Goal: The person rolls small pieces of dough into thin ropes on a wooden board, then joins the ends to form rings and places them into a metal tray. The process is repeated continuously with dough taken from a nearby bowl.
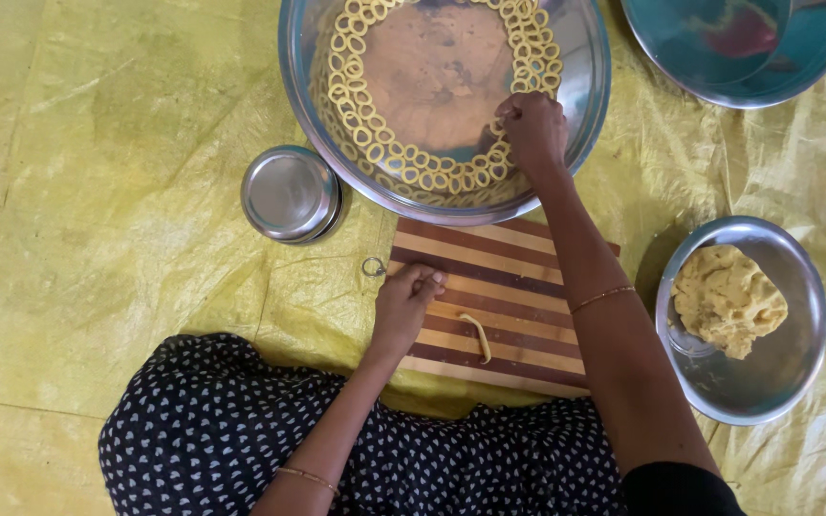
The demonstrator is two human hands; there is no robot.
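Dozens of small dough rings (432, 177) already line the wide steel basin (585, 86) at the top centre of the frame, running in a band around its wall while the middle of its floor stays bare. The right hand (531, 129) reaches into the basin's right side, fingers pinched together at the band of rings; whether it has a ring in its grip or only touches one cannot be told. The left hand (405, 306) rests curled on the upper left corner of the striped wooden board (528, 287) at centre, and what it holds, if anything, is hidden. One short dough strand (476, 336) lies unshaped on the board. A large lump of dough (727, 298) sits in the steel bowl (795, 368) at right, so by my judgement much shaping remains. A small lidded steel tin (289, 193) stands left of the basin on the yellow floor sheet (97, 191).
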